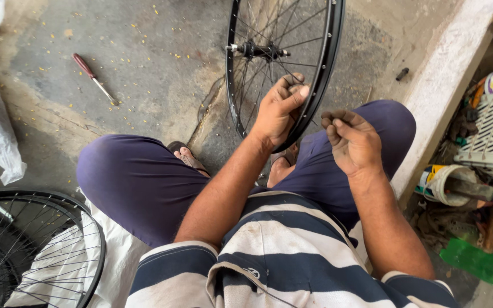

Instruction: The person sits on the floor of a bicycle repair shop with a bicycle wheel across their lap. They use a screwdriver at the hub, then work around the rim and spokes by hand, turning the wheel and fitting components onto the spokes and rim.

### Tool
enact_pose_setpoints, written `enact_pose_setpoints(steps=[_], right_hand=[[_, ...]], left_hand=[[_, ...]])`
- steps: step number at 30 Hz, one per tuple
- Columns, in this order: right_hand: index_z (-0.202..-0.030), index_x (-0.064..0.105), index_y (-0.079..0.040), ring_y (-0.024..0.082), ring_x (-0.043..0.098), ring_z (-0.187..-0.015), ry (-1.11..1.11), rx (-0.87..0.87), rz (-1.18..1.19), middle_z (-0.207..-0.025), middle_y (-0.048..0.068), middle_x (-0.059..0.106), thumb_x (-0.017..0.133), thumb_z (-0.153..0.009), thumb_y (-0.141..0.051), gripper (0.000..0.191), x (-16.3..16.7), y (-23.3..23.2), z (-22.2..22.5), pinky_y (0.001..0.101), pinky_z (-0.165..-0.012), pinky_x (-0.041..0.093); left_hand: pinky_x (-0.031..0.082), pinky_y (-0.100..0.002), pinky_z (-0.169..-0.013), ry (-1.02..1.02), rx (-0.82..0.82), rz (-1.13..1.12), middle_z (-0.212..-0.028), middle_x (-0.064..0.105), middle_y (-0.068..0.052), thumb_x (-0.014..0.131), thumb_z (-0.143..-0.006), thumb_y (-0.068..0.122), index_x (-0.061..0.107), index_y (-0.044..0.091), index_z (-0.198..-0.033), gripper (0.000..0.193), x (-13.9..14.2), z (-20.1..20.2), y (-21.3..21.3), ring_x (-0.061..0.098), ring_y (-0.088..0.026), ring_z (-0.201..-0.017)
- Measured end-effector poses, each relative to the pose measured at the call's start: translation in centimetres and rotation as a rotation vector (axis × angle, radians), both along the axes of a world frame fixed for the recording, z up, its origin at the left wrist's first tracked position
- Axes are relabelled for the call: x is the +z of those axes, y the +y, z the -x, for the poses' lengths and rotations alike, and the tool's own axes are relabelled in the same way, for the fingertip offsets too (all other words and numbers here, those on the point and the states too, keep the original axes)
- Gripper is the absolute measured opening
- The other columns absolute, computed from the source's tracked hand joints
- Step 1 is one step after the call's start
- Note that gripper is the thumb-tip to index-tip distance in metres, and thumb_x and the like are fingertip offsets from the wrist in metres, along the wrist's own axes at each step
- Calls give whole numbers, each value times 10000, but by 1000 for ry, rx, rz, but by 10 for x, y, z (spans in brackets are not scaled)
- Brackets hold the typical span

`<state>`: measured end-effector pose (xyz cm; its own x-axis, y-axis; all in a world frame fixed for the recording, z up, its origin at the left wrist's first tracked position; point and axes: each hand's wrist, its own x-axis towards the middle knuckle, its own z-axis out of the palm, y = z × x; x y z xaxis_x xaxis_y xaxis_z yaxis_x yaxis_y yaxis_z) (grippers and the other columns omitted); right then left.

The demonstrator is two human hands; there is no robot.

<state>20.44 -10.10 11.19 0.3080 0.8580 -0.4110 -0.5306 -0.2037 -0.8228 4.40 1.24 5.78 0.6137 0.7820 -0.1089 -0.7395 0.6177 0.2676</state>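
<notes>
left hand (278, 111): arm forward, fingers curled in a grip | right hand (352, 142): raised, fingers pinched together

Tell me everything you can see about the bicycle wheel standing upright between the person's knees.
The bicycle wheel is a bare black rim that looks like metal, with no tyre, thin dark spokes and a silver-ended hub axle at its centre. It stands upright on the stained concrete floor, seen nearly edge-on, its top cut off by the picture. The left hand grips the lower rim, fingers among the spokes. The right hand is beside it, fingertips pinched, apparently not touching.
</notes>
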Motion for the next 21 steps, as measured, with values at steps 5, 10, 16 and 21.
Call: enact_pose_setpoints(steps=[5,10,16,21], right_hand=[[-1083,685,-37,175,697,-842,-14,-70,26,-1001,135,731,657,-1049,-88,67,-13,-1,-4,222,-677,550],[-1010,662,-69,151,613,-737,2,-112,37,-897,83,681,663,-1057,-168,110,-15,-1,-5,240,-632,495],[-1072,662,-61,149,594,-777,-33,-27,0,-909,62,654,653,-1058,-86,30,-8,10,-5,259,-682,489],[-1153,683,-38,155,627,-840,-103,-17,2,-964,66,675,610,-1028,-37,145,11,26,1,249,-771,526]], left_hand=[[559,-229,-767,61,5,68,-994,696,-43,696,-952,73,499,19,-1232,347,4,0,0,674,-87,-854],[545,-242,-657,76,4,26,-905,677,-30,721,-977,89,514,36,-1216,320,11,2,0,656,-97,-759],[544,-222,-678,43,-14,98,-927,696,-29,726,-937,65,504,44,-1193,340,13,3,-1,672,-92,-778],[450,-199,-525,188,31,-10,-843,662,-27,733,-999,158,531,26,-1193,310,14,3,1,595,-65,-644]])
